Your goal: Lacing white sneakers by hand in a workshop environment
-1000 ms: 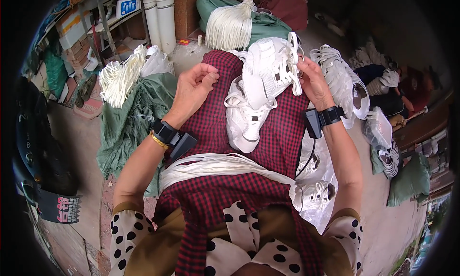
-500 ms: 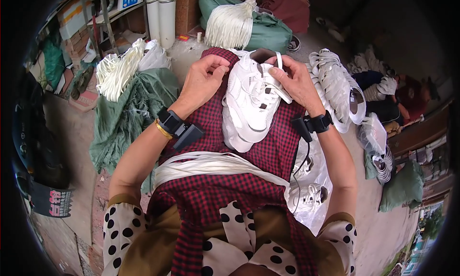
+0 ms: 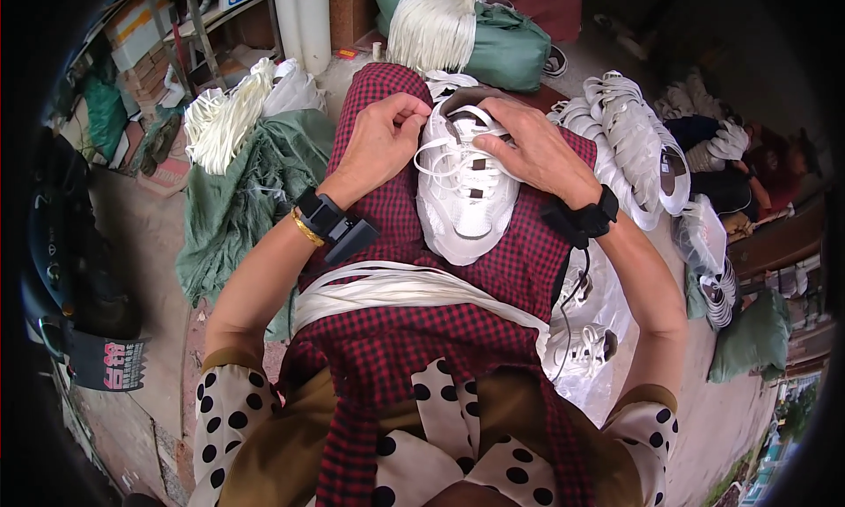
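A white sneaker (image 3: 466,209) rests on my lap, toe toward me, on a red-and-black checked apron (image 3: 378,215). White shoelaces (image 3: 476,165) cross its tongue, and a loose loop hangs out over its left side. My left hand (image 3: 387,137) is in a pinch at the shoe's upper left edge, by the collar; what lies between the fingertips is too small to make out. My right hand (image 3: 532,150) grips the sneaker's right side, its thumb over the laces near the tongue and its fingers behind the collar.
A bundle of white laces (image 3: 422,309) lies across my waist. More laces (image 3: 231,120) lie on a green sack (image 3: 255,190) at left, others (image 3: 433,27) on a green bale ahead. Stacked white sneakers (image 3: 629,146) stand at right, with another person (image 3: 770,177) beyond.
My right hand has turned further over the shoe's collar and laces. The sneaker has straightened and shifted slightly away from me, and the lace loop now bulges out at its left.
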Demonstrator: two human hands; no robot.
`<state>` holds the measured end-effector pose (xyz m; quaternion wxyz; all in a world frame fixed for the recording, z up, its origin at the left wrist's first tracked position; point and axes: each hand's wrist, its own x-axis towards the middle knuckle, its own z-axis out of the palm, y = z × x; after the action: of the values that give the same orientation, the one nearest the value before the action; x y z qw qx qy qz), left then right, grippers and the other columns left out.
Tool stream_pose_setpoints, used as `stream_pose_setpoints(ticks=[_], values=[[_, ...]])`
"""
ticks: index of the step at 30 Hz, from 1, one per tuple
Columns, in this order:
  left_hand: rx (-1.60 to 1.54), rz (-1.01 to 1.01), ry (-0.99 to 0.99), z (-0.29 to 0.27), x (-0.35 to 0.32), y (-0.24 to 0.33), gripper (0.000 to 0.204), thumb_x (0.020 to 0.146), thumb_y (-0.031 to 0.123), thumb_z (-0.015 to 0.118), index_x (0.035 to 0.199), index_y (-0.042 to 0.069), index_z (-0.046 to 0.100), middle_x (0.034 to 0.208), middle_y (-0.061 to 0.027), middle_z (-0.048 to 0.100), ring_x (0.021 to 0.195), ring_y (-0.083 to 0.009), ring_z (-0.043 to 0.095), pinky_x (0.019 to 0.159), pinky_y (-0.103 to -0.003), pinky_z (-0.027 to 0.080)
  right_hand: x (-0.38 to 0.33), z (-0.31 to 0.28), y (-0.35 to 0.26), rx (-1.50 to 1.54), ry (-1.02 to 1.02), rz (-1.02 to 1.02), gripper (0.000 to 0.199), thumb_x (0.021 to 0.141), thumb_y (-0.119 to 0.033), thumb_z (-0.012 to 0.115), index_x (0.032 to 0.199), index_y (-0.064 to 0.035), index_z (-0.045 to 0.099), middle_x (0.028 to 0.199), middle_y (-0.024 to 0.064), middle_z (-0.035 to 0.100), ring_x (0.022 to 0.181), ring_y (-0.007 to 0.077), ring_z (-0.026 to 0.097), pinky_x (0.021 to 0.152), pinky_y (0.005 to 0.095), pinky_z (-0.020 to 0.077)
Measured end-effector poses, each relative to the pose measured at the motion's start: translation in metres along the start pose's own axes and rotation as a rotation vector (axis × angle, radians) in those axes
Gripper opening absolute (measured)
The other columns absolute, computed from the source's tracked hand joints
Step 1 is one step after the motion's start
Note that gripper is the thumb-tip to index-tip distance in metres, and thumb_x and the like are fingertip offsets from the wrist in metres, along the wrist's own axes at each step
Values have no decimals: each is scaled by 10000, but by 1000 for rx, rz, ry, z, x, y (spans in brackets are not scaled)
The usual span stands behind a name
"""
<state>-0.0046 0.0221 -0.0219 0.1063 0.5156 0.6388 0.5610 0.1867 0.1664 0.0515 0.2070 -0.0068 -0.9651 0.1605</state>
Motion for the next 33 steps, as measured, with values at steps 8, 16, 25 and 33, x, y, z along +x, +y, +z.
stream_pose_setpoints(ticks=[8,16,25,33], values=[[114,14,-31,-8,3,1,210,966,49,544,1102,-59,663,957,-153,737,896,-181,714,779,-320,566,-9,-2,-8,14,-42,139,423,867,-248,702,1179,6,572,1066,247,669,1012,432,629,867,473,491],[207,24,-224,2,16,7,414,1013,287,512,1164,-69,660,994,-251,713,963,-328,707,853,-396,526,-55,-36,58,1031,554,444,331,1029,-184,576,1312,-16,539,1089,38,685,947,109,661,812,256,543],[-146,-96,-636,35,25,-12,749,933,658,576,1360,44,586,1233,-152,667,1134,-218,622,998,-341,478,-88,-33,81,1178,733,499,260,1042,-220,563,1215,-27,557,958,1,669,720,49,618,592,188,498],[-49,-32,-676,24,27,9,671,944,570,624,1353,40,581,1217,-131,681,1116,-220,629,1001,-355,476,-99,-36,81,1052,666,496,254,1049,-286,559,1171,-65,587,842,-55,640,612,-8,557,484,133,430]])
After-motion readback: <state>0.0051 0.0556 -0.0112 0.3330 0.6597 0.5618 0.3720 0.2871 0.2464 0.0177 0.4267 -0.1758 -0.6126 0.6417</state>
